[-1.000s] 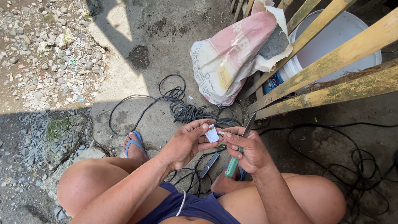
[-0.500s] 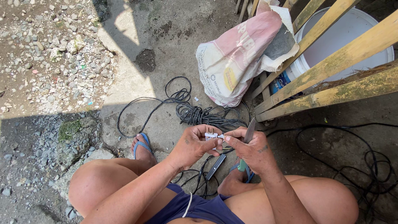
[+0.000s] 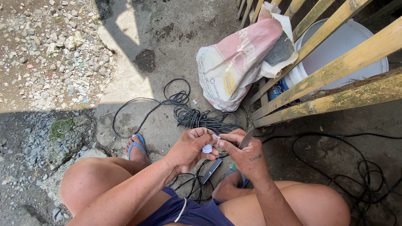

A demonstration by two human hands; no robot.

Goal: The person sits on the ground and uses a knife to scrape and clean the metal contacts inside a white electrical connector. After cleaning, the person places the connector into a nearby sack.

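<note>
I squat over a concrete floor. My left hand (image 3: 190, 148) pinches a small white plastic piece (image 3: 207, 148) between thumb and fingers. My right hand (image 3: 247, 155) meets it at the fingertips and grips a slim dark-handled tool with a flat metal blade (image 3: 246, 138) that points up and right. Both hands touch the white piece at chest height above my knees. A black flat object (image 3: 211, 170) lies on the ground just below my hands, among black cable.
A tangled coil of black cable (image 3: 197, 117) lies ahead of my hands; more cable (image 3: 368, 175) loops at the right. A pink and white sack (image 3: 238, 62) leans on a slatted wooden frame (image 3: 331, 79) over a white bucket (image 3: 347, 42). Gravel (image 3: 46, 54) lies left.
The white piece has turned from flat-on and raised to lower between my fingertips. My right hand has closed in on it with the tool. The view has shifted slightly.
</note>
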